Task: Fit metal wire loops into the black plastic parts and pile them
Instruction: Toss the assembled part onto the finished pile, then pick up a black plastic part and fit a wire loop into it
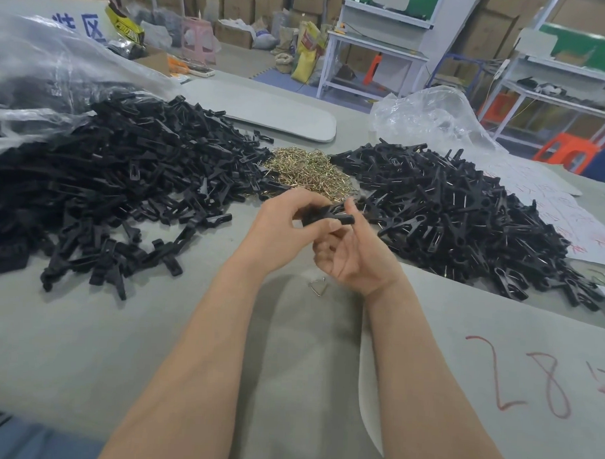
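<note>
Left hand (pixel 280 228) and right hand (pixel 355 262) both pinch one matte black part (pixel 332 215) just before the glinting wire heap (pixel 306 174). Smooth grey table cover (pixel 119 343) stretches nearer.

On your table (pixel 101 359), the left pile of parts (pixel 118 174) reaches the left edge; the wire loops (pixel 306 172) lie between it and the right pile of parts (pixel 459 214).

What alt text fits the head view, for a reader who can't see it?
The left hand and right hand grip one black plastic part above a grey table. Behind them lies a heap of gold-coloured wire loops, flanked by a left pile and a right pile of black parts. One loose wire loop lies on the table near the hands.
</note>
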Tool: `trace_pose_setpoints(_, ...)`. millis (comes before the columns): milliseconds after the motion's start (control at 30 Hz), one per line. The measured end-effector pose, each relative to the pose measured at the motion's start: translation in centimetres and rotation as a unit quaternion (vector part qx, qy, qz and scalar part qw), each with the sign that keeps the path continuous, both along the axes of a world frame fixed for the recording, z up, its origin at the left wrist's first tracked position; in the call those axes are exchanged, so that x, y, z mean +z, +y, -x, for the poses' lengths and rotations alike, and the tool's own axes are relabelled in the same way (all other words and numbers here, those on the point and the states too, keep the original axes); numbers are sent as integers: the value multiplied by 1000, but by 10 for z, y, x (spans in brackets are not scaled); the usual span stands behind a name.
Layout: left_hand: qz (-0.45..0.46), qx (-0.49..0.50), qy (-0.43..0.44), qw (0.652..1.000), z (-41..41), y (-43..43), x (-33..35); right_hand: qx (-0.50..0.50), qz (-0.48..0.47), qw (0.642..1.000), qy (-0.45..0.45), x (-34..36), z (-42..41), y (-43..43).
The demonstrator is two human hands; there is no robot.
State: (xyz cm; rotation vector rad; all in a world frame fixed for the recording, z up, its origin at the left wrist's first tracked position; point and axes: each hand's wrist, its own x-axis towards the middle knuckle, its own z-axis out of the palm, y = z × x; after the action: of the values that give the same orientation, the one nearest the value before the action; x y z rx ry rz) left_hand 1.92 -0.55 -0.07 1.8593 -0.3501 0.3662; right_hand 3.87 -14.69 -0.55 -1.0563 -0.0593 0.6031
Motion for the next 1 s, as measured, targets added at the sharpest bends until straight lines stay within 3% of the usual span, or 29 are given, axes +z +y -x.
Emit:
trace_pose_setpoints(100,-80,27,32,996,-5,7,-7,-48,111,992,-24,1,-3,-6)
trace_pose_setpoints(267,-156,22,54,986,-6,12,-8,-69,179,977,-89,3,-4,-11)
trace_pose_setpoints(367,-131,16,79,988,-4,18,-3,-73,142,987,-30,8,-7,-20)
trace_pose_setpoints(467,-89,47,71,992,-3,23,2,-149,72,985,39,9,-9,-23)
trace_pose_setpoints(567,12,113,68,991,-2,21,7,-204,204,956,-59,1,-9,-6)
trace_pose_setpoints(633,141,170,82,972,-2,21,9,-201,327,914,-130,-4,-9,7)
trace_pose_setpoints(767,500,153,136,841,-4,29,9,-111,510,826,-213,-4,-17,23)
trace_pose_setpoints(867,602,122,161,773,-6,30,9,-138,587,753,-263,0,-29,32)
trace_pose_setpoints(933,630,113,171,749,-7,30,9,-194,616,707,-289,1,-37,37)
trace_pose_setpoints(1000,642,115,174,738,-7,30,8,-153,638,688,-309,-3,-43,46)
